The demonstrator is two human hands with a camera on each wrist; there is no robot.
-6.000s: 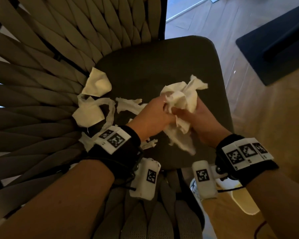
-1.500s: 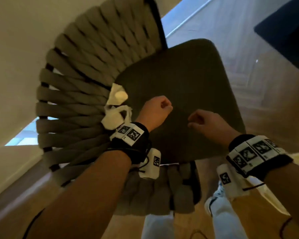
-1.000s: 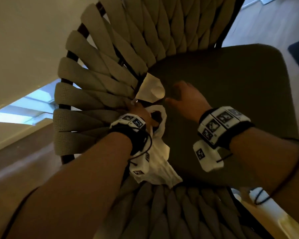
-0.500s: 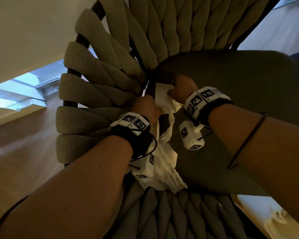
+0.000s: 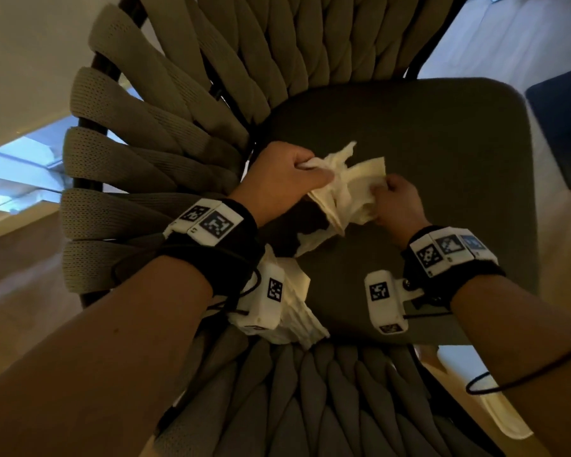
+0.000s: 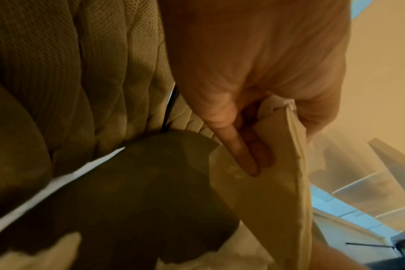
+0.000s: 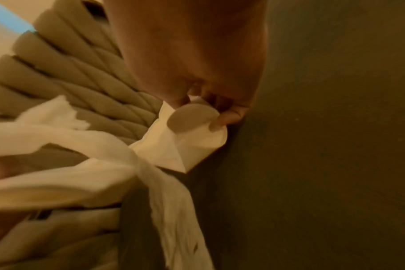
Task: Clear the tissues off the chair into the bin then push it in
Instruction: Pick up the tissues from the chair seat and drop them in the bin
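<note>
Nearest to the person, at the front edge of the chair [image 5: 409,133], one white tissue piece [image 5: 297,311] lies partly under the left wrist camera, where the seat cushion meets the woven arm. A little farther, above the middle of the dark seat cushion, both hands work on the same bundle of tissues [image 5: 346,189]. The left hand [image 5: 277,183] has its fingers curled tight around one end of the bundle, and in the left wrist view a flat sheet hangs down from this fist. The right hand [image 5: 396,206] pinches the other end between thumb and fingertips [image 7: 229,117] (a narrow, small hold, I think weaker than the left one). A torn strip hangs loose below the bundle, close to the cushion. The danger I see is this: the paper is thin and already ragged, so if the two hands pull apart, it can tear and small bits can fall on the seat or slip into the gaps of the woven back. The hanging strip can also drop during the carry. The piece at the front edge is easy to forget, because the wrist hides it. About containers: the bin does not appear in any view, so I cannot say where it stands or what is in it.
</note>
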